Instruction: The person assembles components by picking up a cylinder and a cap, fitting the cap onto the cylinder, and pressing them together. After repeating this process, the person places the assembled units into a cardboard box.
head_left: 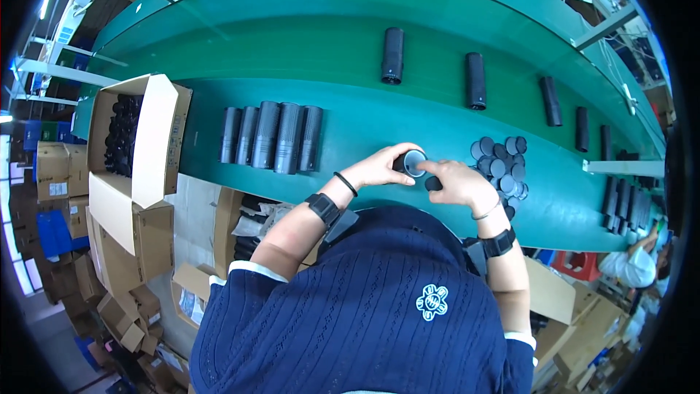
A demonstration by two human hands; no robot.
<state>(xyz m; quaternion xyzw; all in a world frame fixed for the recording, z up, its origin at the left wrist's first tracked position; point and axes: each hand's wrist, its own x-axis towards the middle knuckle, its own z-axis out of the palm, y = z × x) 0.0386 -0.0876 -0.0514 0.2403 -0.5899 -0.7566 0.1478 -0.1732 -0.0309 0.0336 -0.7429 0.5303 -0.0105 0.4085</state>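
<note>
My left hand [373, 169] is wrapped round a black cylindrical tube [402, 165], its round open end tipped toward my right hand and showing a pale grey inside. The fingers of my right hand [462, 184] are bent, and a small black round cap [434, 184] is held in them. My right index finger reaches to the mouth of the tube. Just beyond that hand lies a loose heap of black round caps [499, 168]. Left of my hands, several ribbed black tubes [289, 138] lie side by side on the green work surface [350, 117].
On the green belt beyond are spaced black tubes [475, 80], with more tubes [625, 203] grouped at far right. An open cardboard box [157, 138] full of black parts stands at left. Another person [631, 266] is at the right edge, near a red stool [577, 265].
</note>
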